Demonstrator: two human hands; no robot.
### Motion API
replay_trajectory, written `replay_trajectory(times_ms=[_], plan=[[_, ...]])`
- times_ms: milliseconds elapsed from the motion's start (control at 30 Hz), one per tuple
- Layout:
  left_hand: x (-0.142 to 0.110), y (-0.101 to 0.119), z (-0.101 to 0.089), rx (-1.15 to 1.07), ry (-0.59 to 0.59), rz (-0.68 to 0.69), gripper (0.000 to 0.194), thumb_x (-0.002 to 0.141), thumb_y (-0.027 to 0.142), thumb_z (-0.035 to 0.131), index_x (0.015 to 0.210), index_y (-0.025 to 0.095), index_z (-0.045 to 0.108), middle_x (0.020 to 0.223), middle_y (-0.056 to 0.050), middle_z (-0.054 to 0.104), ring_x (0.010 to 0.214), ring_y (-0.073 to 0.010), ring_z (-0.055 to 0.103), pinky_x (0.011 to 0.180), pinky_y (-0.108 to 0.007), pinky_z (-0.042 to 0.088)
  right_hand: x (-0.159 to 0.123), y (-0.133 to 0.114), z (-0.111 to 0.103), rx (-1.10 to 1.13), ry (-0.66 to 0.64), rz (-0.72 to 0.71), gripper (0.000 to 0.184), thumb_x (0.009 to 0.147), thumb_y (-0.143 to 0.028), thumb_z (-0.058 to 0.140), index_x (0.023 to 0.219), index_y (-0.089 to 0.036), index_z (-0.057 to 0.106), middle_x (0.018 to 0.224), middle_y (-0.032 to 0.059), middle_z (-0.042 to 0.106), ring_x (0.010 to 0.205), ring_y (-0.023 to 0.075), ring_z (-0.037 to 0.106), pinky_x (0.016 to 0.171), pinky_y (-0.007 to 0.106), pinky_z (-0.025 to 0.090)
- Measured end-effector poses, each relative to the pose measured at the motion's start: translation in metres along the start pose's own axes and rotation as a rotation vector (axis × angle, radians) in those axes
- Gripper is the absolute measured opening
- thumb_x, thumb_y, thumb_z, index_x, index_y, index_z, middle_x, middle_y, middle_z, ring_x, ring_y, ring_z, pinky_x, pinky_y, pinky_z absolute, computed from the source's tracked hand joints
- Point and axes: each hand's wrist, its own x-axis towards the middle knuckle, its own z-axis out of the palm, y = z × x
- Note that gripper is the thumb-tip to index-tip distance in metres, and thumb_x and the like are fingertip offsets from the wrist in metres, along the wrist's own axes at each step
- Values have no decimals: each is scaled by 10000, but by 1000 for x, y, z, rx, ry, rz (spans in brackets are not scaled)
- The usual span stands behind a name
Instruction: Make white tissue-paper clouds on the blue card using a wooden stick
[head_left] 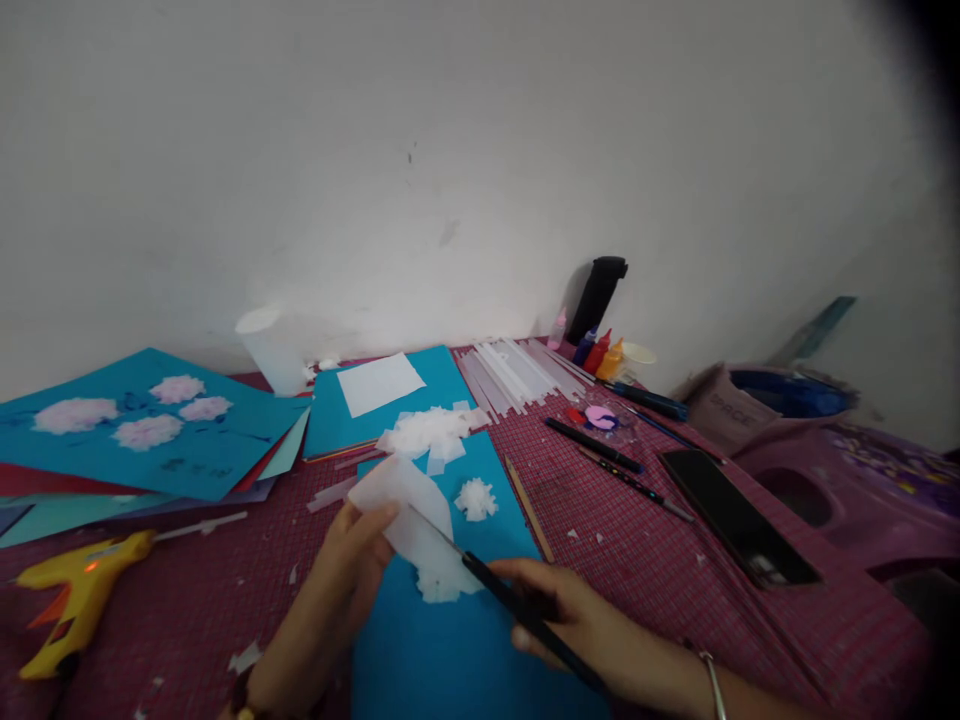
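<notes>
My left hand (360, 545) pinches a sheet of thin white paper (405, 500) between thumb and fingers, holding it tilted above a blue card (420, 660). My right hand (562, 610) is closed around black-handled scissors (510, 598), which I see nearly edge-on. Their thin metal blade lies against the white paper, and whether it is cutting cannot be made out. Just below the paper is a pile of small white paper pieces (446, 583). A ruffled white paper flower (476, 499) rests on the blue card to the right.
A yellow glue gun (86, 595) with its light on lies at left, below blue card with pale flowers (150, 450). Paper strips (517, 372), paint bottles (600, 352), pens (592, 445) and a phone (739, 515) lie to the right. Behind is a wall (480, 180).
</notes>
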Motion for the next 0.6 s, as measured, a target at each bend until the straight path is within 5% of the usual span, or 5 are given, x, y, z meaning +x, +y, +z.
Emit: replay_trajectory(times_ms=[167,467,600], plan=[[1,9,-5,35,59,0,787,591,164,794,1313,225,488,792,1,687,653,-128,619,616,-227,486,-2,0,-1,-32,-42,17,622,747,-452,715,1293,-222,522,1003,57,575,818,166,515,735,301,430],[-3,3,2,100,37,20,851,589,220,806,1355,188,436,789,-22,696,615,-142,623,586,-263,511,-1,-9,-4,-27,-74,-11,698,722,-609,676,1270,-207,514,842,16,476,739,143,433,658,273,385],[-7,1,8,151,115,74,885,559,222,822,1352,165,434,799,-27,694,630,-146,628,579,-249,516,0,-5,-2,8,-93,-27,686,722,-580,692,1273,-216,509,941,42,521,783,155,470,715,300,411]])
